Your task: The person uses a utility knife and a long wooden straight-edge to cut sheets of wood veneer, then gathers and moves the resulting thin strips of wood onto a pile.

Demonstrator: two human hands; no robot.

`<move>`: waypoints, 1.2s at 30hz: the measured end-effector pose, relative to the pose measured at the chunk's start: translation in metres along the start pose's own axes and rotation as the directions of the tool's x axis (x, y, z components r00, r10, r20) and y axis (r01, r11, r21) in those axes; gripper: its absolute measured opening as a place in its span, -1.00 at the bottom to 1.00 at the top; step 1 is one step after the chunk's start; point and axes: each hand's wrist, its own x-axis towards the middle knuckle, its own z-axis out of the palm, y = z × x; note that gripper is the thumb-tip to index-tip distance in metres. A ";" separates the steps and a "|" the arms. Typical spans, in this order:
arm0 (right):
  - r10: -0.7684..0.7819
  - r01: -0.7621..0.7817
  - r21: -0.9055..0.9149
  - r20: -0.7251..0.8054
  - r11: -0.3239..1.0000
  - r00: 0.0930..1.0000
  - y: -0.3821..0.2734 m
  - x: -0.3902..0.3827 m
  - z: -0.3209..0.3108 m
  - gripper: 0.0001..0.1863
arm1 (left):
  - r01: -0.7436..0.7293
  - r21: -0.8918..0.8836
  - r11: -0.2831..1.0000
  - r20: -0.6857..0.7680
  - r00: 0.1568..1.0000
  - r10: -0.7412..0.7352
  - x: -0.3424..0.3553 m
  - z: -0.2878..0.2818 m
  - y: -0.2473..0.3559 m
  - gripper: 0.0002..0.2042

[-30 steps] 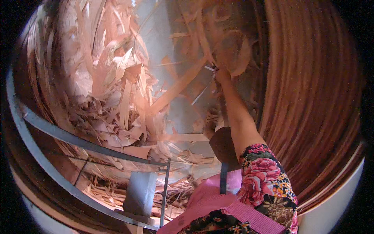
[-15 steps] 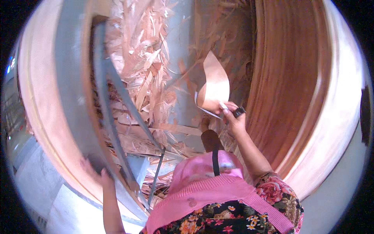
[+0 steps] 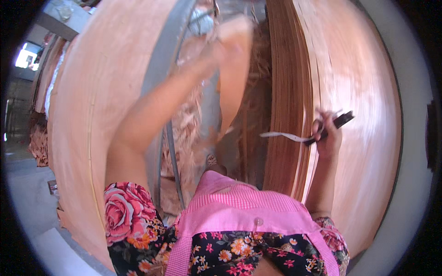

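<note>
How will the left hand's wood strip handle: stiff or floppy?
The wood strip looks thin, so it is probably floppy. It seems light, as the left hand alone holds it up. It tapers downward, so may split there.

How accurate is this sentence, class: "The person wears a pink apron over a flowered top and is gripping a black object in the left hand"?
Only the side is wrong: the head view shows the black object gripped in the right hand. The pink apron over a flowered top is right.
</note>
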 end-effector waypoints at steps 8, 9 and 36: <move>0.700 -0.676 -0.202 0.320 0.709 0.638 0.133 0.135 0.045 -0.80 | -0.086 0.338 0.937 -0.848 0.404 0.343 -0.085 -0.465 0.074 -0.67; 0.771 -0.734 -0.237 0.244 0.636 0.589 0.157 0.161 0.050 -0.78 | 0.081 0.358 0.930 -0.899 0.300 0.320 -0.128 -0.497 0.059 -0.67; 0.890 -0.559 -0.738 0.123 0.378 0.440 0.152 0.783 0.063 -0.80 | 0.802 0.392 0.451 -0.909 0.412 0.057 0.411 -0.421 -0.090 -0.27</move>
